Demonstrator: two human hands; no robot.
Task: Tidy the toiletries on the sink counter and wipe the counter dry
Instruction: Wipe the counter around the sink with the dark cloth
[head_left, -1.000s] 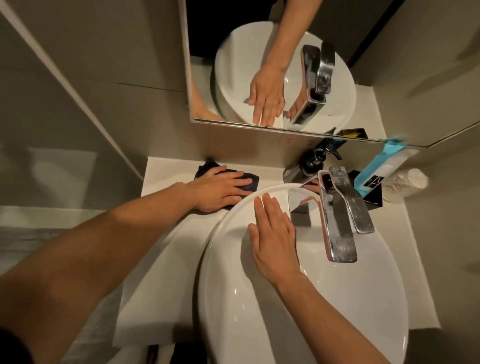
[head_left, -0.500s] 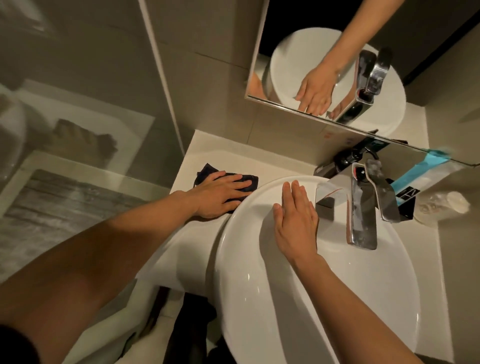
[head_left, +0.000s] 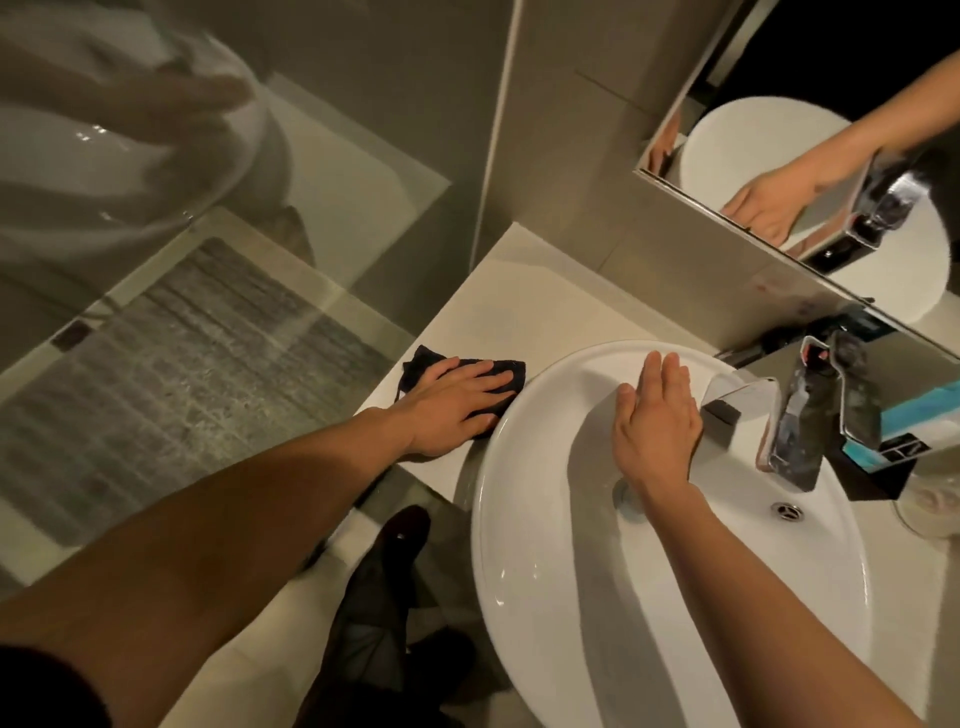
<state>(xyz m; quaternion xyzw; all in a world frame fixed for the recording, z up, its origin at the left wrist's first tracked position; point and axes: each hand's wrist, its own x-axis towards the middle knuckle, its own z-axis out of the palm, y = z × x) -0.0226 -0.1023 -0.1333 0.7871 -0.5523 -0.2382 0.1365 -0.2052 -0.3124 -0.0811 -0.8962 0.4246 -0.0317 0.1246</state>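
Left hand (head_left: 457, 402) half hides cloth (head_left: 462, 370)

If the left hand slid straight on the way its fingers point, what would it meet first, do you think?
Most likely the basin's outer wall: the left hand, flat on the dark cloth, points right toward it, and the fingertips look almost there, though depth is unclear.

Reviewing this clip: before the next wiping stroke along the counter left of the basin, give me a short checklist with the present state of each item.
1. Cloth under the wiping hand: ok. The left hand lies flat on the dark cloth.
2. Cloth on the counter, not the basin: ok, beside the rim.
3. Path toward the back wall free of objects: ok, bare surface shows there.
4. Right hand out of the stroke: ok, resting flat inside the basin.
5. Toiletries out of the way: ok, the blue tube lies beyond the faucet.
6. Counter dry: cannot tell.
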